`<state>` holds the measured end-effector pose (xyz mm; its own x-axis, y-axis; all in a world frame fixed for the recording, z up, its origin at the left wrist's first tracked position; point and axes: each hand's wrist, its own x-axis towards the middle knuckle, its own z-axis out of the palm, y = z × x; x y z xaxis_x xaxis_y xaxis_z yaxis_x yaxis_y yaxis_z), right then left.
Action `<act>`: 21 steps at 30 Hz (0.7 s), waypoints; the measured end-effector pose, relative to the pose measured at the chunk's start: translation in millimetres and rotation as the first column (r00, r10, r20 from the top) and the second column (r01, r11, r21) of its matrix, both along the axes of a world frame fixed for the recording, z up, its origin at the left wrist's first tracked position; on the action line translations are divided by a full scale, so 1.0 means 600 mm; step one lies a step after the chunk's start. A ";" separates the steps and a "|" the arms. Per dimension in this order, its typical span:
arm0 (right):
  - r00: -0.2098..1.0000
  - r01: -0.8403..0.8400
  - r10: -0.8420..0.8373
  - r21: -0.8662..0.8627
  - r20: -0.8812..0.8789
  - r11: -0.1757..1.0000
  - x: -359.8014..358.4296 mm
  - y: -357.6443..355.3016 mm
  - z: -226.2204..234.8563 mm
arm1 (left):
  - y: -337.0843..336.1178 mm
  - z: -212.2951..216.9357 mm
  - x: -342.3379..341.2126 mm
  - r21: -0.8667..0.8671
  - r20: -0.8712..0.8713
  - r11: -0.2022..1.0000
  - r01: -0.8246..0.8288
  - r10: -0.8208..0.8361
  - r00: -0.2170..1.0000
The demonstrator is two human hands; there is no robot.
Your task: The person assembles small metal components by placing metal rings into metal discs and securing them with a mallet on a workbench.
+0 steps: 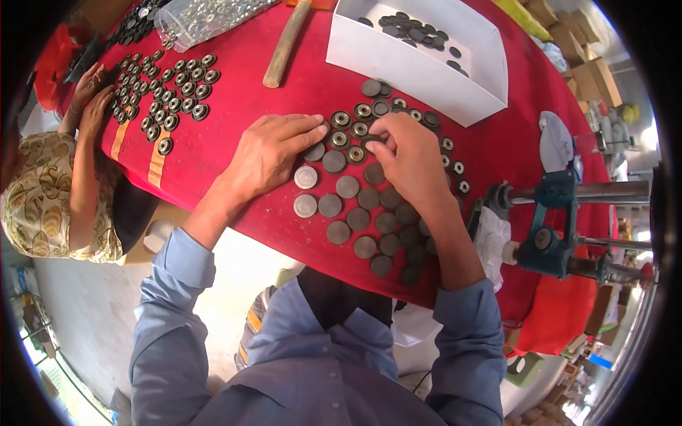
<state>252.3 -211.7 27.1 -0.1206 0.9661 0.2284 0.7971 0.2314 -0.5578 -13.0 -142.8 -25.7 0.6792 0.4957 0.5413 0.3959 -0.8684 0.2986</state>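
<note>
Dark grey round discs (347, 187) lie in rough rows on the red cloth in front of me. Beyond them sit discs with metal rings in their middles (356, 154). My left hand (273, 150) rests low at the left edge of the group, thumb and fingertips closed around the edge of a dark disc, mostly hidden. My right hand (410, 157) reaches over the group, with thumb and forefinger pinching another dark disc (371, 139) tilted on its edge. Two pale silver discs (305, 177) lie closest to my left wrist.
A white box (419, 89) holding dark discs stands beyond my right hand. A wooden-handled tool (287, 46) lies left of it, near a clear bag of small metal parts (206, 21). Right stands a green metal press (550, 227). Another person's hands (92, 99) touch ringed discs at left.
</note>
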 end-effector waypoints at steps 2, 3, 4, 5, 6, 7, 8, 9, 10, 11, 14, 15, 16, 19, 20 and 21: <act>0.998 0.008 -0.010 -0.031 -0.069 1.000 -0.007 -0.005 0.001 | 0.002 -0.001 0.001 0.004 0.003 1.000 -0.004 0.004 1.000; 0.999 0.017 -0.014 0.063 -0.050 0.998 -0.012 -0.008 -0.001 | 0.002 0.000 0.002 0.014 0.002 1.000 -0.004 0.004 1.000; 0.999 0.023 -0.018 0.157 -0.032 0.987 -0.017 -0.012 -0.004 | 0.001 0.001 0.003 0.012 0.007 1.000 -0.005 0.005 1.000; 1.000 0.020 -0.016 0.155 -0.027 0.988 -0.020 -0.016 -0.005 | -0.001 0.002 0.004 0.012 -0.008 1.000 -0.008 0.008 1.000; 1.000 0.015 -0.020 0.183 0.024 0.983 -0.025 -0.020 -0.008 | -0.002 0.002 0.004 0.013 -0.025 1.000 -0.011 0.012 1.000; 0.997 0.009 -0.025 0.212 0.074 0.977 -0.029 -0.022 -0.011 | -0.002 0.002 0.005 0.012 -0.021 1.000 -0.015 0.016 1.000; 0.997 0.004 -0.021 0.211 0.077 0.978 -0.031 -0.024 -0.015 | -0.002 0.001 0.006 -0.006 -0.015 1.000 -0.014 0.014 1.000; 0.995 -0.001 -0.021 0.235 0.093 0.972 -0.033 -0.024 -0.020 | -0.001 0.000 0.006 -0.023 -0.008 1.000 -0.014 0.013 1.000; 0.994 -0.007 -0.022 0.259 0.109 0.966 -0.034 -0.025 -0.024 | 0.000 -0.003 0.005 -0.023 -0.004 1.000 -0.018 0.018 1.000; 0.993 -0.012 -0.018 0.258 0.114 0.966 -0.035 -0.028 -0.027 | 0.002 -0.007 0.005 -0.031 0.010 0.999 -0.017 0.017 1.000; 0.989 -0.033 -0.001 0.225 0.150 0.974 -0.037 -0.037 -0.034 | 0.002 -0.013 0.003 -0.032 0.026 0.999 -0.021 0.022 0.999; 0.988 -0.045 0.010 0.227 0.153 0.973 -0.037 -0.040 -0.035 | 0.002 -0.014 0.003 -0.023 0.024 0.999 -0.026 0.026 0.999; 0.987 -0.056 0.020 0.230 0.156 0.971 -0.036 -0.043 -0.035 | 0.002 -0.014 0.003 -0.024 0.028 0.999 -0.026 0.027 0.999; 0.961 -0.095 0.042 0.186 0.273 0.978 -0.035 -0.059 -0.032 | 0.003 -0.015 0.003 -0.033 0.030 0.999 -0.019 0.020 0.999; 0.960 -0.095 0.041 0.186 0.277 0.978 -0.034 -0.065 -0.033 | 0.004 -0.016 0.003 -0.029 0.026 0.999 -0.022 0.023 0.999; 0.959 -0.097 0.045 0.177 0.278 0.979 -0.034 -0.071 -0.034 | 0.004 -0.016 0.003 -0.025 0.021 0.999 -0.025 0.026 0.999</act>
<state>232.1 -254.6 6.5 -0.2699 0.8959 0.3530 0.8900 0.3720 -0.2637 -11.3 -140.5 -35.2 0.6544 0.5262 0.5430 0.4112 -0.8503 0.3285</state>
